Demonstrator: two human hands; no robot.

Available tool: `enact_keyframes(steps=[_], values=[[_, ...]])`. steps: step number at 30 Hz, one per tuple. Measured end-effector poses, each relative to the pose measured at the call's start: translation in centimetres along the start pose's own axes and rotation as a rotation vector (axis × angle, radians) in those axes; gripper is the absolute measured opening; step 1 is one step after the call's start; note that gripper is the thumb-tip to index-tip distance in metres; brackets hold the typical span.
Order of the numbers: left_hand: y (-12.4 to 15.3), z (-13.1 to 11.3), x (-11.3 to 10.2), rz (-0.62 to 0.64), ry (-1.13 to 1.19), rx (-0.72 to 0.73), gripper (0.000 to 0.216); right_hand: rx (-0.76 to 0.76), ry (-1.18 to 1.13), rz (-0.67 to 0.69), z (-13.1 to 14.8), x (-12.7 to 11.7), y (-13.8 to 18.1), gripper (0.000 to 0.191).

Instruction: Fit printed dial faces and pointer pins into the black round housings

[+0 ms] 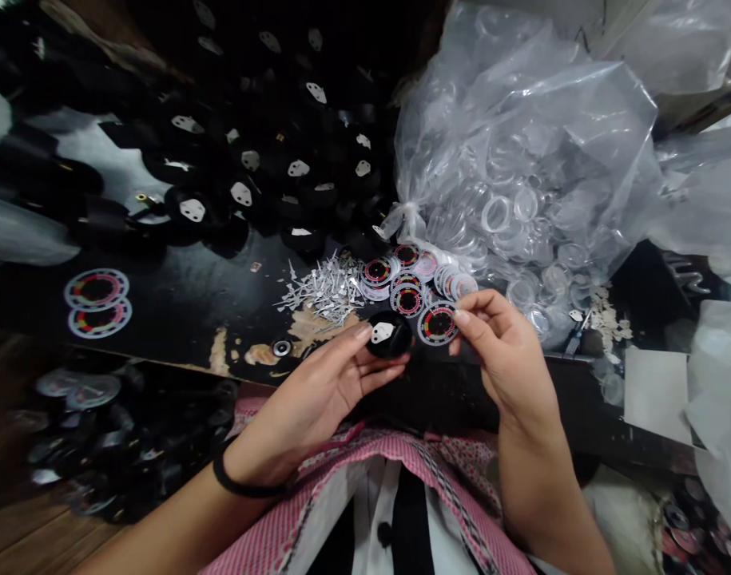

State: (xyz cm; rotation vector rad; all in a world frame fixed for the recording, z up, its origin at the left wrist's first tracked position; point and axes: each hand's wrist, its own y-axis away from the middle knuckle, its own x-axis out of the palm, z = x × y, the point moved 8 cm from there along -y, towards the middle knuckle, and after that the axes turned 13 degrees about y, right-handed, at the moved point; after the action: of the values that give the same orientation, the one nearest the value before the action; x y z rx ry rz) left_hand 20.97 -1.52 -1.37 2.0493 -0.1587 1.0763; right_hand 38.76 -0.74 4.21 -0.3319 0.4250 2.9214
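Note:
My left hand [335, 383] grips a round black part with a white plate [387, 334] between thumb and fingers, just above the table's front edge. My right hand [500, 343] pinches a round printed dial [437, 323] with a red and black centre, held right beside the black part. Just beyond both hands lies a small heap of the same printed dials [410, 275]. A pile of small silvery needles [326, 289] sits to the left of that heap.
Many black round parts with white plates [245, 168] cover the back of the dark table [179, 303]. A large clear bag of transparent rings [521, 176] stands at the right. Two dials [97, 302] lie at the left. More black parts [101, 447] sit low on the left.

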Motion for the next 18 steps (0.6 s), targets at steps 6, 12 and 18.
enact_keyframes(steps=[6, 12, 18], values=[[-0.1, -0.6, -0.2, -0.003, -0.18, 0.155, 0.021, -0.022, -0.009, 0.016, -0.2, 1.0, 0.4, 0.022], [0.0, -0.9, -0.4, -0.033, -0.264, 0.192, 0.03, -0.006, -0.012, 0.052, -0.3, 2.2, 0.3, 0.018], [0.3, -1.3, 0.1, 0.022, -0.145, 0.161, 0.025, -0.024, 0.121, 0.009, 0.1, 1.5, 0.4, 0.013]])
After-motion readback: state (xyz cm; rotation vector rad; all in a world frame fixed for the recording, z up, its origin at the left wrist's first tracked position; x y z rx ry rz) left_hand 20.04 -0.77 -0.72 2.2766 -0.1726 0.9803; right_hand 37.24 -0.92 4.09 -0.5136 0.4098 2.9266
